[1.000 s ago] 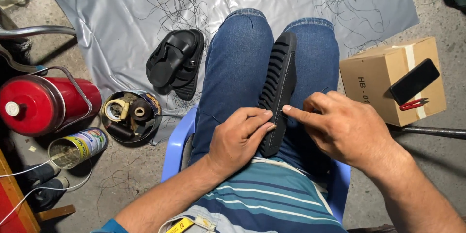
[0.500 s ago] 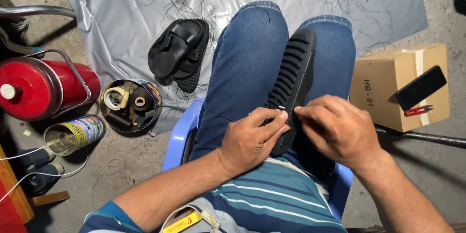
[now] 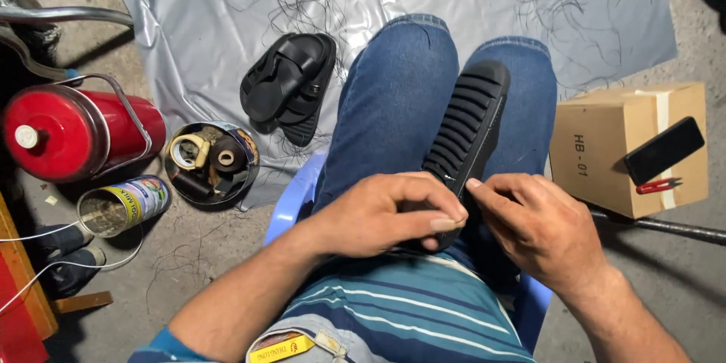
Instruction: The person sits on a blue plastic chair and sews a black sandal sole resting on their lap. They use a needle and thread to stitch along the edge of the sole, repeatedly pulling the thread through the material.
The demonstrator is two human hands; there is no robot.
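Observation:
A black sandal point(image 3: 470, 125) lies sole-up between my jeans-clad thighs, its ribbed sole facing me and its toe pointing away. My left hand point(image 3: 382, 215) grips the heel end, thumb pressed along the sole's edge. My right hand point(image 3: 541, 227) touches the same heel edge from the right, fingertips pinched together close to my left thumb. Whether a needle or thread sits between those fingers is too small to tell. I sit on a blue plastic chair point(image 3: 291, 208).
A second black sandal point(image 3: 291, 87) lies on the grey plastic sheet point(image 3: 189, 23) strewn with thin threads. A round tin of tape rolls point(image 3: 212, 162), an open can point(image 3: 125, 208) and a red cylinder point(image 3: 76, 132) stand left. A cardboard box point(image 3: 616, 147) with a phone point(image 3: 665, 150) and red clippers point(image 3: 656, 185) stands right.
The view has shifted and drawn closer. Both hands have closed in on the sandal's heel; my right fingertips now meet the left thumb at the sole's edge.

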